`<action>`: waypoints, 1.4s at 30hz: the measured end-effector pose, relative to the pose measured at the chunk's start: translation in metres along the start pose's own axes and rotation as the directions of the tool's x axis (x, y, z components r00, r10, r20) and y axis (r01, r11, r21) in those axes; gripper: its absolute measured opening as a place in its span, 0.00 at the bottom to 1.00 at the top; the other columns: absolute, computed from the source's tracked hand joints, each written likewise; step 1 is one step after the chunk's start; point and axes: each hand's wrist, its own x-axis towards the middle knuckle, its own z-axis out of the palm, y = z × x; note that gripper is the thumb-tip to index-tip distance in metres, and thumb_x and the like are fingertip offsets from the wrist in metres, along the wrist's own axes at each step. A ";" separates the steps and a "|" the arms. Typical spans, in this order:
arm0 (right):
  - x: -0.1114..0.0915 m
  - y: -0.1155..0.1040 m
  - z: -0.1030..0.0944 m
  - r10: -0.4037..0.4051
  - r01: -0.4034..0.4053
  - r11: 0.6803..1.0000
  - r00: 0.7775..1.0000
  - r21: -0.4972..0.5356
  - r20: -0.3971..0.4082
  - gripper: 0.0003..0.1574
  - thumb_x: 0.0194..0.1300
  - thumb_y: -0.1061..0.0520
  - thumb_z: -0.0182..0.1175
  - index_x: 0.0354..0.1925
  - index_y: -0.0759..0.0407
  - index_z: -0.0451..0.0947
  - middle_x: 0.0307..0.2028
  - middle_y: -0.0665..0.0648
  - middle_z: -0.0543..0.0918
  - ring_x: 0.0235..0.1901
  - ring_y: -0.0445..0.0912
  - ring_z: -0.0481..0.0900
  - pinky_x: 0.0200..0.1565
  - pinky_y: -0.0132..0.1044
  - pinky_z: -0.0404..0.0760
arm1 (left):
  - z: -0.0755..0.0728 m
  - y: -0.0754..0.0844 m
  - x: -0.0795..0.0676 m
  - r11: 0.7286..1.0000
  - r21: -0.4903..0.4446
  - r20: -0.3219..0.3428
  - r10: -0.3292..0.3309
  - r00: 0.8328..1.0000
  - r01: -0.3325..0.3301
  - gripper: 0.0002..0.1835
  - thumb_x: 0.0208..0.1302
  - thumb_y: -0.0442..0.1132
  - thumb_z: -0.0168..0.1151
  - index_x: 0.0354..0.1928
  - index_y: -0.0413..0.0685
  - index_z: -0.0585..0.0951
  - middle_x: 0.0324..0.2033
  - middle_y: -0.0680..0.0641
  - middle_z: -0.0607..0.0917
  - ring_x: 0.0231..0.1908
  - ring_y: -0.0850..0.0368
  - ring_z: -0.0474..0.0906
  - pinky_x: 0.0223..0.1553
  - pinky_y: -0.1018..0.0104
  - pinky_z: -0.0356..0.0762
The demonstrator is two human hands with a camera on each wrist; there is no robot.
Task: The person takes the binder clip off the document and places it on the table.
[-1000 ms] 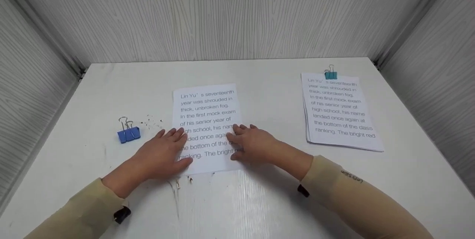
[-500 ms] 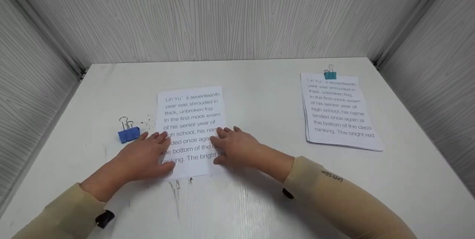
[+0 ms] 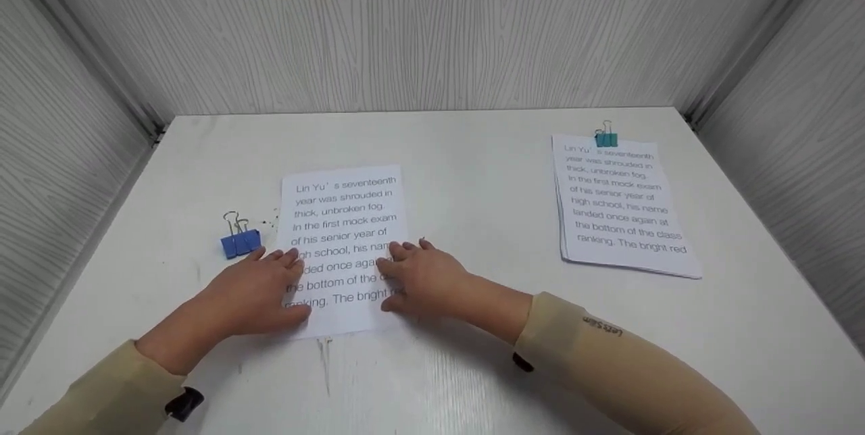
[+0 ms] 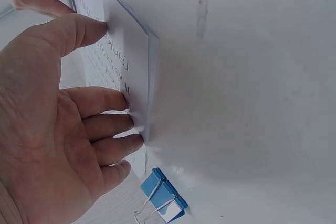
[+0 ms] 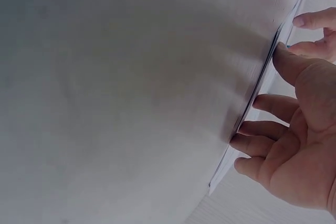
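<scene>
Papers lie left of centre, blue clip to their left, left hand and right hand apart, outstretched against either edge, clipped pile at right: looks like squaring up, next calling for even inward pressure.

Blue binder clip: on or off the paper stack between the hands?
Off: the blue binder clip lies on the table left of the paper stack, a gap showing between them.
</scene>
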 end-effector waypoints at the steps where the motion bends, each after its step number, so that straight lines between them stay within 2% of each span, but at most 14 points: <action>1: 0.000 0.001 0.000 -0.005 0.005 1.000 1.000 0.012 -0.004 0.45 0.73 0.36 0.66 0.80 0.47 0.68 0.80 0.57 0.64 0.79 0.53 0.62 0.80 0.51 0.54 | -0.001 0.000 0.001 1.000 0.005 -0.001 -0.001 1.000 0.001 0.41 0.67 0.57 0.65 0.69 0.29 0.76 0.71 0.30 0.75 0.72 0.31 0.69 0.75 0.33 0.57; 5: -0.005 0.010 -0.003 -0.048 0.053 0.993 0.998 0.107 -0.047 0.42 0.72 0.39 0.68 0.78 0.48 0.70 0.80 0.58 0.65 0.79 0.52 0.62 0.80 0.55 0.53 | -0.006 0.001 0.004 1.000 0.021 0.000 -0.005 1.000 0.005 0.38 0.67 0.58 0.66 0.65 0.32 0.81 0.66 0.30 0.79 0.68 0.31 0.75 0.72 0.29 0.60; 7: -0.012 0.019 -0.007 -0.070 0.085 0.984 0.993 0.158 -0.095 0.42 0.73 0.40 0.68 0.78 0.50 0.70 0.79 0.59 0.65 0.79 0.52 0.62 0.80 0.56 0.53 | -0.010 0.003 0.006 0.999 0.033 0.001 -0.007 1.000 0.007 0.34 0.67 0.59 0.65 0.60 0.34 0.85 0.62 0.31 0.83 0.60 0.32 0.81 0.69 0.28 0.65; 9: -0.022 0.034 -0.013 -0.067 0.098 0.973 0.986 0.211 -0.150 0.43 0.74 0.40 0.67 0.78 0.52 0.69 0.80 0.60 0.65 0.79 0.52 0.61 0.80 0.56 0.52 | -0.014 0.005 0.009 0.999 0.031 -0.001 -0.014 1.000 0.014 0.29 0.68 0.60 0.64 0.49 0.38 0.89 0.48 0.36 0.89 0.46 0.37 0.86 0.62 0.31 0.72; 11: -0.036 0.054 -0.021 -0.042 0.091 0.966 0.980 0.244 -0.197 0.44 0.74 0.40 0.67 0.79 0.53 0.68 0.80 0.61 0.63 0.79 0.54 0.61 0.80 0.56 0.52 | -0.017 0.008 0.014 0.999 0.032 -0.019 -0.016 1.000 0.017 0.25 0.68 0.60 0.63 0.41 0.42 0.89 0.35 0.43 0.87 0.34 0.44 0.83 0.55 0.35 0.77; 13: -0.051 0.078 -0.029 -0.003 0.069 0.962 0.971 0.265 -0.241 0.44 0.74 0.39 0.66 0.79 0.53 0.68 0.79 0.61 0.64 0.78 0.56 0.62 0.80 0.56 0.52 | -0.021 0.013 0.019 0.999 0.031 -0.059 -0.015 0.998 0.017 0.24 0.69 0.59 0.63 0.40 0.43 0.88 0.29 0.47 0.85 0.31 0.46 0.81 0.55 0.36 0.77; 14: -0.060 0.091 -0.032 0.020 0.051 0.962 0.967 0.269 -0.255 0.44 0.75 0.39 0.66 0.79 0.52 0.67 0.79 0.61 0.64 0.78 0.56 0.62 0.80 0.56 0.52 | -0.024 0.017 0.022 1.000 0.027 -0.086 -0.013 0.996 0.016 0.24 0.69 0.58 0.63 0.41 0.42 0.88 0.30 0.47 0.86 0.33 0.45 0.82 0.56 0.36 0.77; 16: -0.078 0.119 -0.035 0.071 0.008 0.963 0.956 0.268 -0.284 0.44 0.75 0.38 0.65 0.80 0.51 0.66 0.79 0.61 0.64 0.78 0.59 0.63 0.79 0.58 0.54 | -0.029 0.029 0.029 1.000 0.029 -0.140 -0.002 0.990 0.006 0.28 0.70 0.58 0.62 0.51 0.38 0.88 0.41 0.42 0.90 0.45 0.41 0.87 0.64 0.34 0.73; 19: -0.107 0.160 -0.034 0.157 -0.075 0.961 0.940 0.265 -0.303 0.45 0.75 0.39 0.65 0.81 0.51 0.65 0.79 0.62 0.64 0.77 0.63 0.63 0.77 0.63 0.58 | -0.038 0.055 0.046 0.999 0.026 -0.197 0.035 0.980 -0.031 0.35 0.71 0.60 0.61 0.67 0.39 0.82 0.63 0.37 0.84 0.66 0.38 0.79 0.73 0.33 0.62; 22: -0.134 0.195 -0.030 0.249 -0.171 0.945 0.928 0.277 -0.277 0.46 0.76 0.40 0.64 0.82 0.53 0.62 0.80 0.65 0.62 0.77 0.68 0.61 0.74 0.67 0.60 | -0.046 0.083 0.065 0.994 0.037 -0.212 0.110 0.971 -0.105 0.39 0.73 0.63 0.58 0.74 0.41 0.76 0.71 0.38 0.77 0.73 0.40 0.71 0.77 0.36 0.57; 25: -0.153 0.221 -0.026 0.322 -0.253 0.925 0.918 0.284 -0.233 0.49 0.76 0.37 0.63 0.83 0.54 0.59 0.81 0.68 0.58 0.77 0.71 0.58 0.72 0.70 0.61 | -0.050 0.109 0.082 0.980 0.054 -0.208 0.197 0.958 -0.190 0.40 0.76 0.63 0.54 0.77 0.41 0.71 0.75 0.39 0.72 0.76 0.40 0.66 0.78 0.38 0.55; 32: -0.179 0.258 -0.011 0.427 -0.376 0.885 0.890 0.274 -0.157 0.61 0.74 0.24 0.56 0.86 0.56 0.49 0.82 0.74 0.47 0.78 0.77 0.48 0.70 0.76 0.58 | -0.045 0.167 0.120 0.946 0.086 -0.187 0.323 0.928 -0.313 0.46 0.76 0.69 0.49 0.84 0.45 0.60 0.82 0.41 0.60 0.81 0.43 0.54 0.81 0.44 0.47; 37: -0.186 0.272 -0.003 0.457 -0.421 0.870 0.883 0.257 -0.102 0.63 0.74 0.22 0.52 0.86 0.58 0.46 0.81 0.78 0.42 0.78 0.80 0.41 0.70 0.80 0.50 | -0.035 0.197 0.135 0.938 0.086 -0.149 0.346 0.926 -0.336 0.50 0.74 0.74 0.46 0.86 0.52 0.53 0.84 0.44 0.52 0.83 0.45 0.45 0.82 0.47 0.40; 42: -0.189 0.277 0.004 0.480 -0.460 0.847 0.877 0.267 -0.011 0.62 0.74 0.21 0.51 0.86 0.56 0.46 0.81 0.77 0.39 0.78 0.79 0.35 0.71 0.81 0.44 | -0.028 0.220 0.146 0.930 0.081 -0.126 0.367 0.922 -0.359 0.51 0.73 0.76 0.46 0.87 0.55 0.51 0.85 0.47 0.50 0.84 0.46 0.43 0.82 0.48 0.40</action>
